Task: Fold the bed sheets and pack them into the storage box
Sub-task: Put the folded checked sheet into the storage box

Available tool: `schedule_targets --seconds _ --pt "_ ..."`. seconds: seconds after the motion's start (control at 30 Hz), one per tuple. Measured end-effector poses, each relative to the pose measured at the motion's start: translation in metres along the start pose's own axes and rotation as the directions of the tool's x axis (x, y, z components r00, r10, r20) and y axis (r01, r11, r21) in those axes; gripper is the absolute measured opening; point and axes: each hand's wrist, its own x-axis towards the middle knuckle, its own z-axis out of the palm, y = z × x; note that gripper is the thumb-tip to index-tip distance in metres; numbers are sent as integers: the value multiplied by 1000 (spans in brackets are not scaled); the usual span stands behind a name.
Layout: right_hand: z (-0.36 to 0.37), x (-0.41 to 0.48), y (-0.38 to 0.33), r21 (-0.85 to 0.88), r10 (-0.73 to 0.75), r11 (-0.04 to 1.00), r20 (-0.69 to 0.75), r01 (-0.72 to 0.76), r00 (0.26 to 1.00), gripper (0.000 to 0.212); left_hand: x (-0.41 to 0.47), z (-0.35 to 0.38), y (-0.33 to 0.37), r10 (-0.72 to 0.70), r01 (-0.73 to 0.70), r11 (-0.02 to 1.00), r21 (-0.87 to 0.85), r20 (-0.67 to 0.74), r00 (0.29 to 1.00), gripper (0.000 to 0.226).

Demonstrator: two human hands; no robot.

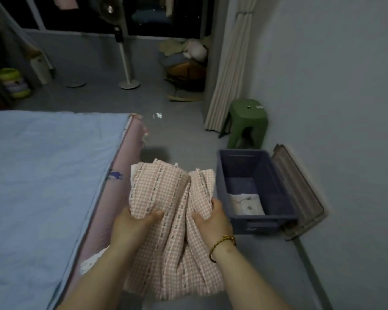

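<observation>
Both hands hold a folded pink checked sheet (166, 198) in the air above the floor (184, 133), in the gap between the bed (43, 175) and the storage box (262, 224). The left hand (132, 222) grips the sheet's left part, thumb curled over the top and fingers hidden under the cloth. The right hand (213, 218), with a gold bracelet (222, 245) on its wrist, pinches the right part the same way. The box stands open just right of the sheet, nothing between them. A white folded cloth (246, 204) lies at the near end of its bottom. Its lid (298, 193) leans on edge against the wall (334, 86), touching the box's right side. Past the box's far end stands a green stool (248, 117), next to a pale curtain (229, 74). The bed has a blue cover and a pink side panel (117, 186) facing the gap. The floor is grey and bare around the box. Far off, under a dark window, stand a pedestal fan (126, 52) and a heap of soft things (186, 61) at the corner.
</observation>
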Motion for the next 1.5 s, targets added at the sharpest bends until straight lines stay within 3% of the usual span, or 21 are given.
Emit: schedule_targets --seconds 0.07,0.17,0.4,0.7,0.9,1.03,1.27,1.5 --pt "-39 26 28 21 43 999 -45 -42 998 47 10 54 13 -30 30 1000 -7 72 997 65" --pt "-85 67 54 6 76 997 -62 -76 995 45 24 117 30 -61 65 997 -29 113 992 57" --pt "-128 154 80 100 85 992 -18 -82 996 38 81 189 47 -153 161 985 -58 114 982 51" --pt "-188 301 148 329 352 898 -139 -292 926 23 209 314 71 -298 337 930 -144 237 925 41" --pt "-215 399 199 408 451 839 -150 -361 880 21 281 417 71 -269 304 948 -93 277 923 41" --pt "-225 463 252 340 458 862 -209 -375 864 35 319 489 35 -237 269 960 -80 283 929 41" --pt "-189 563 372 201 329 940 -333 -274 884 37 377 608 -81 -236 287 949 -131 310 921 39" --pt "-116 617 469 39 344 939 -153 -343 926 41 412 666 -202 -359 369 929 -34 165 919 48"
